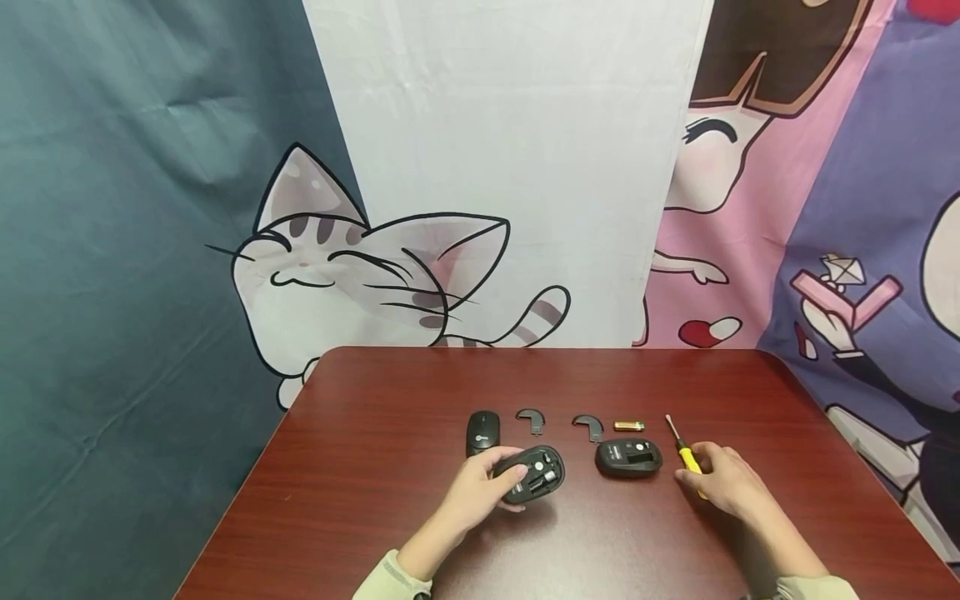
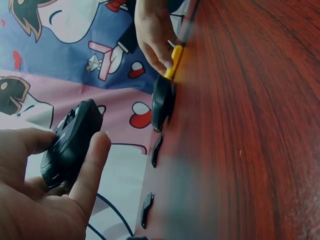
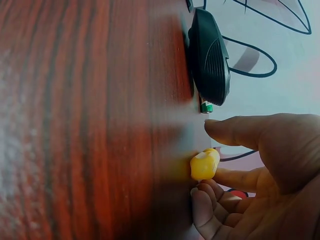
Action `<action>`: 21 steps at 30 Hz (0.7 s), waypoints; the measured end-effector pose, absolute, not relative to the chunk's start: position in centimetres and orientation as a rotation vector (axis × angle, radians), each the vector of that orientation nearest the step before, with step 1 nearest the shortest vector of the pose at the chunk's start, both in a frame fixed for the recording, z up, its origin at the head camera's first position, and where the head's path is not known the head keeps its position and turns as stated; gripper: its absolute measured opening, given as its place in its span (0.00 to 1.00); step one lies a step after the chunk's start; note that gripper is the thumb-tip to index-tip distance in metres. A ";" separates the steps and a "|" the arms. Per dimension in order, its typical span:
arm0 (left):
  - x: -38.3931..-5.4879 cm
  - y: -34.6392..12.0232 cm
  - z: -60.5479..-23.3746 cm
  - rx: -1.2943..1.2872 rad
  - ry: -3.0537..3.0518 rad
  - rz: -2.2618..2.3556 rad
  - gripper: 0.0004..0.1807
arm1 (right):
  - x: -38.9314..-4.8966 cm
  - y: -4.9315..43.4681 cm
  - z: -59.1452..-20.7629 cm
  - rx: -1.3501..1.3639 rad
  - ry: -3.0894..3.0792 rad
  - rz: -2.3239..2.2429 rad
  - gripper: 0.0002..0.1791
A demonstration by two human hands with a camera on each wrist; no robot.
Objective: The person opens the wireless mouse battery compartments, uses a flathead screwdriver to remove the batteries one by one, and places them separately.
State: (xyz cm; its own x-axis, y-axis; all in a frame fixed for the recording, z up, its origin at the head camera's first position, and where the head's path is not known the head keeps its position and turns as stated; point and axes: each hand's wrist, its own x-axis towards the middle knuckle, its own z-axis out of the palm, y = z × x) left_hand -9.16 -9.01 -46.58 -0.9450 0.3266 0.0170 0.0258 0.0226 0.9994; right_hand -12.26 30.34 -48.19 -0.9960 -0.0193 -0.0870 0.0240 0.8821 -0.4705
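My left hand (image 1: pixel 480 487) grips a black computer mouse (image 1: pixel 534 473) above the table, its underside up and its battery compartment uncovered. In the left wrist view, the thumb lies on the underside of that mouse (image 2: pixel 75 145) and the index finger extends along its other side. My right hand (image 1: pixel 723 479) is around the yellow handle of a screwdriver (image 1: pixel 686 457) lying on the table. In the right wrist view, the thumb stands apart from the yellow handle (image 3: pixel 204 165), while other fingers are close behind and below it; contact is hard to tell.
A second upturned mouse (image 1: pixel 628 458) lies between the hands with its compartment uncovered. Behind it are a battery (image 1: pixel 628 426) and a curved black cover (image 1: pixel 588 426). Another cover (image 1: pixel 532 419) and an upright black mouse (image 1: pixel 482 432) sit farther left on the red-brown table (image 1: pixel 360 467).
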 end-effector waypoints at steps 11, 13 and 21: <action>-9.2 -9.0 -46.9 0.358 2.061 2.019 0.20 | -12.7 30.1 -49.0 0.025 2.957 -0.735 0.32; -9.2 -9.0 -46.8 0.358 2.063 2.018 0.20 | -12.7 30.1 -49.0 0.035 2.968 -0.734 0.29; -9.4 -8.8 -46.6 0.342 2.067 2.017 0.21 | -12.9 30.4 -48.7 0.071 2.972 -0.678 0.17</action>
State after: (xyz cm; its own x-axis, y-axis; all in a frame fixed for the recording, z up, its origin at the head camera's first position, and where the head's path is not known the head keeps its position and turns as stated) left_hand -9.44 -8.82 -46.64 -0.9456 0.3254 -0.0038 0.0042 0.0239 0.9997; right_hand -12.92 30.38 -48.73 -0.9946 0.0246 -0.1006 0.0658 0.9001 -0.4307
